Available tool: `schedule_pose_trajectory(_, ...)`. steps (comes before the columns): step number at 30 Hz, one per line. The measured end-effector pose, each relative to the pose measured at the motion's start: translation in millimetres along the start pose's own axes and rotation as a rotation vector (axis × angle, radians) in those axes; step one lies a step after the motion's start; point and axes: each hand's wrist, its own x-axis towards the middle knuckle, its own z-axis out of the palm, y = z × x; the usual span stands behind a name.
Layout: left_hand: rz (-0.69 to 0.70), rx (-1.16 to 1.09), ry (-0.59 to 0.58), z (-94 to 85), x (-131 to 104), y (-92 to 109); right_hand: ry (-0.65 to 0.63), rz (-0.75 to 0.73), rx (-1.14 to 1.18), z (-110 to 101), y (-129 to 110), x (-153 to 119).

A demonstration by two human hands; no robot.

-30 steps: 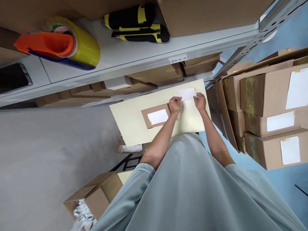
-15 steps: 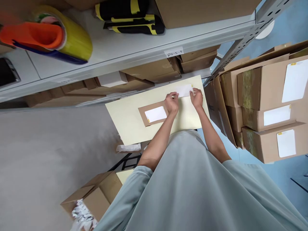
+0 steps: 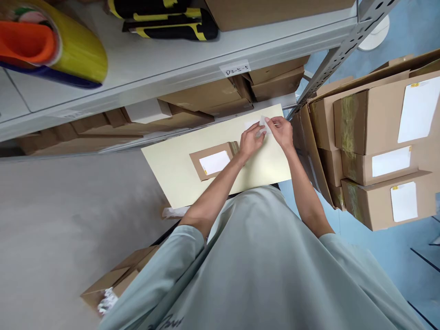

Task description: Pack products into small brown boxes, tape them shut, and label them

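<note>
Toward the two o'clock end of the pale board (image 3: 168,169), the thin white slip (image 3: 262,122) is up between my two hands, just over the surface. My right hand (image 3: 281,132) pinches it between thumb and fingertip. My left hand (image 3: 252,139) has bent fingers at its lower edge, but the slip is small and partly covered, so I can't tell whether they have closed on it.

Out from the slip, at eight o'clock, a small box (image 3: 195,166) lies flat on the board, its white label (image 3: 215,162) facing up, with my left hand just beside it. The board's near edge reaches my grey-green shirt (image 3: 264,256).

Beyond the board, at eleven o'clock, the shelf (image 3: 158,68) bears a tag (image 3: 235,68) reading D3-5-5. Up on it, between ten and eleven, lie black and yellow cutters (image 3: 175,26); farther out, between nine and ten, is the yellow tape (image 3: 80,48) with its orange and blue holder (image 3: 29,43). Under that level I see brown cartons (image 3: 206,96) and a white one.

At three o'clock from the slip, well apart from my right hand, labelled boxes (image 3: 388,123) are stacked. Off between seven and eight, an open box (image 3: 118,277) holds crumpled white paper (image 3: 107,301).
</note>
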Motion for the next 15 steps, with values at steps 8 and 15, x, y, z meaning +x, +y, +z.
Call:
schedule_pose_trajectory(8,0.160,-0.004,-0.186,9.5,-13,24,0.116,0.040,-0.092,-9,8,21)
schedule_pose_trajectory(15,0.091,0.216,-0.225,19.8,39,-34,0.147,-0.012,-0.012,-30,42,34)
